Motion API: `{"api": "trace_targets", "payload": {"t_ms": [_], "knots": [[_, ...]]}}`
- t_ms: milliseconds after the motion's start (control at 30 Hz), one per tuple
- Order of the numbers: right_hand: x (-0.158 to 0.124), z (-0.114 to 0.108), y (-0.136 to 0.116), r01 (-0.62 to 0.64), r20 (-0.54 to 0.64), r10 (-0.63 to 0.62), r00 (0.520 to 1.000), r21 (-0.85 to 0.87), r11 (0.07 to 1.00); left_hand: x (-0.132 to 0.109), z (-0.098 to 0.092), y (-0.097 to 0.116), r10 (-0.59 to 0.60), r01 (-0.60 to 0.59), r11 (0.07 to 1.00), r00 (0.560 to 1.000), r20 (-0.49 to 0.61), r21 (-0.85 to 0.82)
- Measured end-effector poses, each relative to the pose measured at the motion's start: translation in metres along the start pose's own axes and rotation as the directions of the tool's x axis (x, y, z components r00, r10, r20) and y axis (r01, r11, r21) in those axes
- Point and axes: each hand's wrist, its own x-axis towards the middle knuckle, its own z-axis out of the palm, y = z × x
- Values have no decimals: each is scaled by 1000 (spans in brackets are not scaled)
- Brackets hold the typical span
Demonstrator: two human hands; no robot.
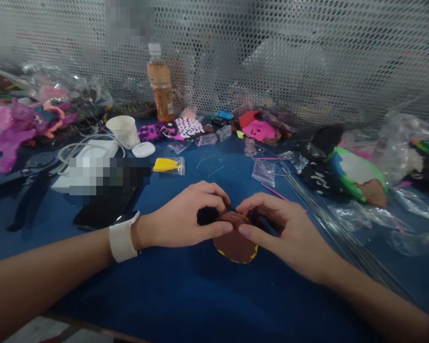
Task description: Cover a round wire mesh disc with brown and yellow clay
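Note:
A round brown piece [236,245] with a yellow, uneven edge lies between my hands over the blue table. My left hand [186,216] pinches its upper left side with thumb and fingertips; a white-banded watch is on that wrist. From the other side, my right hand [286,228] grips the upper right side, its thumb close to the left thumb. The far rim of the piece is partly hidden by the fingers. Beyond the left hand lies a small clear packet with yellow material [166,165].
A bottle [160,85], a paper cup [123,131] and a white case [143,149] stand or lie at the back left. A black phone [105,207] is near my left wrist. Thin wires [329,228] run along the right. Colourful figures [259,128] and clear bags line the mesh wall.

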Motion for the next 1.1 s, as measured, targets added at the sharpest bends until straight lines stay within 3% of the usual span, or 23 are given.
{"api": "trace_targets", "payload": {"t_ms": [167,333,567,767,933,1100], "knots": [[-5,7,3,272,-110,-293,950,-171,947,-1,3,1,15,-19,997,998,-57,-72],[-6,9,4,365,-129,-408,904,-264,893,-2,5,1,76,-87,993,989,-125,-84],[-6,10,6,337,-137,-376,917,-243,910,-3,8,1,90,-102,993,982,-169,-67],[-10,13,5,233,-194,-245,950,-80,969,-4,10,6,106,-146,980,960,-258,-138],[-9,16,2,120,-159,-110,981,52,991,-5,10,8,116,-172,968,953,-280,-182],[-9,17,-1,99,-172,-73,982,142,985,-5,8,12,9,-88,941,972,-234,-327]]}}
